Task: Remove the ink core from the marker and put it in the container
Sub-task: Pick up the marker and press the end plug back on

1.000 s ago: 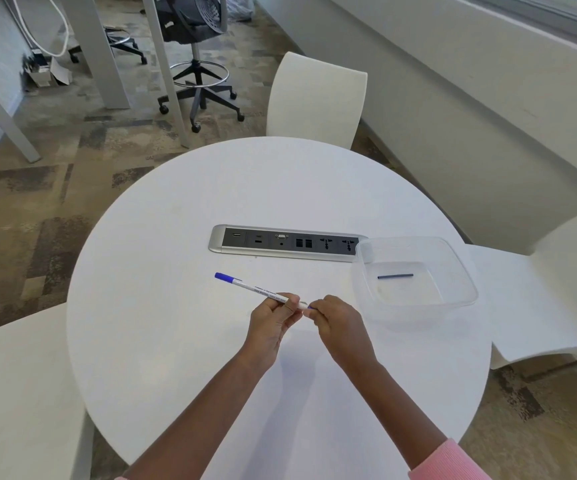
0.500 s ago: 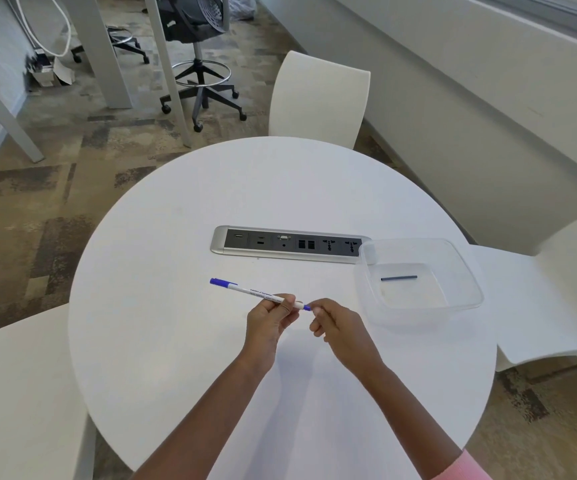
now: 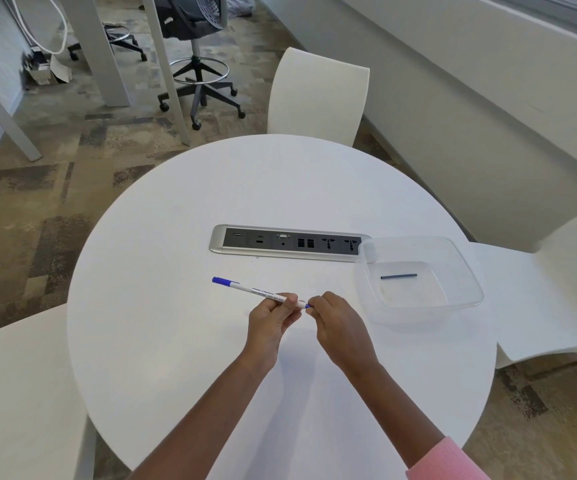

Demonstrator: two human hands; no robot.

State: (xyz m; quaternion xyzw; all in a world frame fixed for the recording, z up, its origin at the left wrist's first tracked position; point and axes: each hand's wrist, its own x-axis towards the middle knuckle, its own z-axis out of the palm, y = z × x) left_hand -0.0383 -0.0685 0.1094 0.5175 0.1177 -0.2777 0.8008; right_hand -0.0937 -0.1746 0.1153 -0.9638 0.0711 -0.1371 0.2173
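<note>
above the middle of the round white desk (image 3: pixel 176 341), a slim white marker with a blue cap (image 3: pixel 256 292) is held level, cap end pointing left. the left hand (image 3: pixel 273 320) is closed around its barrel. the right hand (image 3: pixel 335 323) pinches the small blue tip at the marker's right end. just to the right sits a clear plastic container (image 3: pixel 467 296), with a short dark ink core (image 3: pixel 399 276) lying inside. behind the hands, a silver power socket strip (image 3: pixel 287 242) is set into the desk.

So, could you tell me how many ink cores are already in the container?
1. A single dark ink core lies flat on the floor of the clear container. Another may still be hidden inside the marker held by both hands.
</note>
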